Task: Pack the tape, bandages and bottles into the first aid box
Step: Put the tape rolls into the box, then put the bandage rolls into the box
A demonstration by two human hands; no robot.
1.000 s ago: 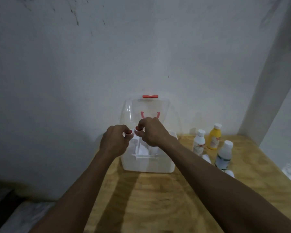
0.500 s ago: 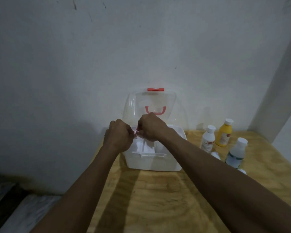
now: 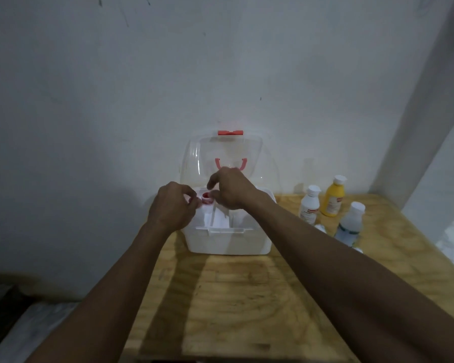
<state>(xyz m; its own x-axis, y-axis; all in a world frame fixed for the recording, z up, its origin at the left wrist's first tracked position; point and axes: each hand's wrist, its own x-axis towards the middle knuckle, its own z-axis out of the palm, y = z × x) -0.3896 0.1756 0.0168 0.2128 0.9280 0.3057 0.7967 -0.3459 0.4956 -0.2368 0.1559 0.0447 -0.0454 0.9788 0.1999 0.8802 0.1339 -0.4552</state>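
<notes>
- Head view: the first aid box point(image 3: 228, 238) stands open on the wooden table point(image 3: 247, 297), its lid upright.
- Above the box's back left corner, the left hand point(image 3: 172, 206) pinches a red-cored tape roll point(image 3: 207, 199); the right hand point(image 3: 232, 191) hovers loosely curled, touching it.
- Three bottles point(image 3: 309, 205) stand right of the box.

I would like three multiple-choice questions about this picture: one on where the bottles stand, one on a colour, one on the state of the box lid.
1. Where do the bottles stand?
A. inside the box
B. on the table, right of the box
C. on the floor

2. What colour is the latch at the lid's top edge?
A. red
B. blue
C. green

3. The box lid is
A. shut
B. open, standing upright
C. lying off the box

Answers:
1 B: the yellow bottle and white bottles stand on the table beside the first aid box.
2 A: the latch is red.
3 B: the clear lid rises behind both hands.
</notes>
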